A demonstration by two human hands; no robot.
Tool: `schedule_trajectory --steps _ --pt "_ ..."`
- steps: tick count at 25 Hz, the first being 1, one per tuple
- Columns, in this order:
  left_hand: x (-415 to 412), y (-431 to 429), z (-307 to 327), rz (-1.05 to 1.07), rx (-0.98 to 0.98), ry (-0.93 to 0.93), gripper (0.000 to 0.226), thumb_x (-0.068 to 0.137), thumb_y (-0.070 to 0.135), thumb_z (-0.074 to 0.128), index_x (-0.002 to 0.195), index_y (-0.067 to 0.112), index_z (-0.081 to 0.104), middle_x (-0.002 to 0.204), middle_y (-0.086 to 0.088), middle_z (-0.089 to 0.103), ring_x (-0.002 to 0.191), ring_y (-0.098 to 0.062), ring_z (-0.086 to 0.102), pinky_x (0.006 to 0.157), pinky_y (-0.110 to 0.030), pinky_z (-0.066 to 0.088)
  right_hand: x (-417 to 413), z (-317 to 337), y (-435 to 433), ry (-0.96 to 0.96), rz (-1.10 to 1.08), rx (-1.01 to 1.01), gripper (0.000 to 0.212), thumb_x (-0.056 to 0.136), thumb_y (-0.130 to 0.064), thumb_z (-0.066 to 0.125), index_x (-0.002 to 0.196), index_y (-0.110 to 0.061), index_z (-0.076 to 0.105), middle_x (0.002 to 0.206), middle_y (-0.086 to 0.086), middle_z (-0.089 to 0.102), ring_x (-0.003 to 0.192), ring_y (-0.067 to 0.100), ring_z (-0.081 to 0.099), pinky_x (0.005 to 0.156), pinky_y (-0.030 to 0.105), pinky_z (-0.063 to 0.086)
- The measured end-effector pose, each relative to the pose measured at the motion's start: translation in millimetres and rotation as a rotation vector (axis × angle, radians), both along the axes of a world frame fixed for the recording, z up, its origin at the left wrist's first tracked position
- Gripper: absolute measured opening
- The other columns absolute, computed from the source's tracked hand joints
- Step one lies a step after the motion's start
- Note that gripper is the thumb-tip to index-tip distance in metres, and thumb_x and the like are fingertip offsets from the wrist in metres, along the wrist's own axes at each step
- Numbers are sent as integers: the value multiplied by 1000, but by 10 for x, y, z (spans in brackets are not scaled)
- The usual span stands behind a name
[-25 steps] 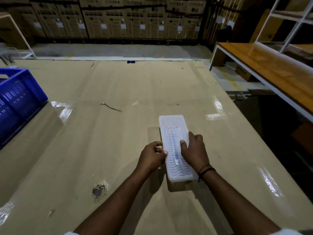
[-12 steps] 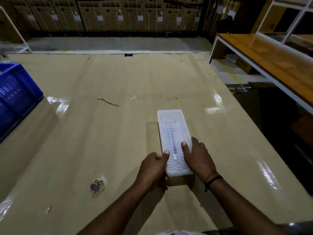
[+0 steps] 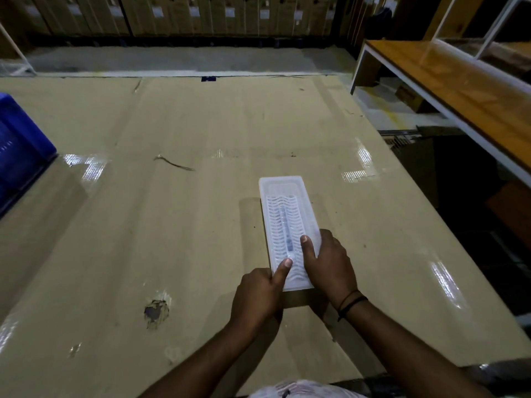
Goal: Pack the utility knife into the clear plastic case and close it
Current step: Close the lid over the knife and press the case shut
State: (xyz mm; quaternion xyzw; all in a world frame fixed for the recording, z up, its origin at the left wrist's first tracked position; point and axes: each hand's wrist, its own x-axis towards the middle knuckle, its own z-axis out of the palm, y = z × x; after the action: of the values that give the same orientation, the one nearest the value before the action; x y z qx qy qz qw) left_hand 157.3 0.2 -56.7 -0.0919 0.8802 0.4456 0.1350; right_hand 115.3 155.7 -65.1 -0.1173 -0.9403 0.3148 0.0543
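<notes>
A long clear plastic case (image 3: 283, 202) lies lengthwise on the cardboard-covered table, its ribbed lid down. Through the lid a slim dark shape, the utility knife (image 3: 286, 229), shows along the middle. My left hand (image 3: 258, 297) grips the case's near left corner, its thumb pressing on the lid. My right hand (image 3: 330, 265) holds the near right side, thumb flat on the lid, fingers wrapped around the edge.
A blue crate (image 3: 20, 156) stands at the left edge. The cardboard has a torn hole (image 3: 156, 311) at near left. The table's right edge (image 3: 431, 225) drops to a dark gap; beyond it runs a wooden bench (image 3: 459, 90). Stacked cartons line the back.
Both hands slid toward the case's near end, thumbs still pressing the lid. The case stays in place on the table.
</notes>
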Motion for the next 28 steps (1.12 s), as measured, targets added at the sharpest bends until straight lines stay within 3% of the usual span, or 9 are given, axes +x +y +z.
schedule_trajectory --steps 4,8,12,16,20,24,28 --pt "-59 -57 -3 14 27 -32 70 90 81 39 65 23 68 59 8 67 51 -1 65 48 -13 39 -30 25 33 -76 23 45 58 94 -68 34 121 -21 52 114 4 65 96 23 66 83 41 57" --pt "-391 -135 87 111 39 34 71 100 71 29 73 20 70 77 1 74 68 -13 68 61 -26 45 -319 169 73 -112 38 -8 64 94 -69 36 122 -16 56 118 10 65 102 29 66 87 43 55" --pt "-797 -106 159 127 33 121 66 104 61 30 88 11 70 91 -7 74 82 -25 72 71 -31 48 -718 291 -21 -46 -2 7 52 101 -52 38 126 -9 55 123 17 66 109 39 64 85 42 50" --pt "-930 -61 84 139 -31 163 48 105 54 39 70 24 52 81 -3 67 69 -19 61 64 -30 42 -781 198 -83 -59 31 33 46 103 -44 36 126 -8 52 123 20 63 108 40 62 86 43 49" --pt "-971 -67 -8 165 50 143 44 104 51 42 69 26 49 79 0 64 70 -18 61 65 -31 43 -797 154 -83 -58 25 78 46 103 -45 36 128 -8 50 123 20 62 107 41 62 84 43 49" --pt "-971 -26 -25 182 86 133 34 105 48 41 96 18 56 92 2 66 78 -15 62 63 -29 41 -793 156 -110 -52 31 121 47 103 -45 35 128 -8 50 123 20 61 105 41 63 84 45 50" --pt "-1028 25 -23 156 70 130 29 108 40 38 102 15 52 97 -1 63 74 -9 54 59 -27 36 -795 163 -115 -67 27 154 48 104 -44 34 128 -7 50 124 21 61 106 42 63 84 44 49"
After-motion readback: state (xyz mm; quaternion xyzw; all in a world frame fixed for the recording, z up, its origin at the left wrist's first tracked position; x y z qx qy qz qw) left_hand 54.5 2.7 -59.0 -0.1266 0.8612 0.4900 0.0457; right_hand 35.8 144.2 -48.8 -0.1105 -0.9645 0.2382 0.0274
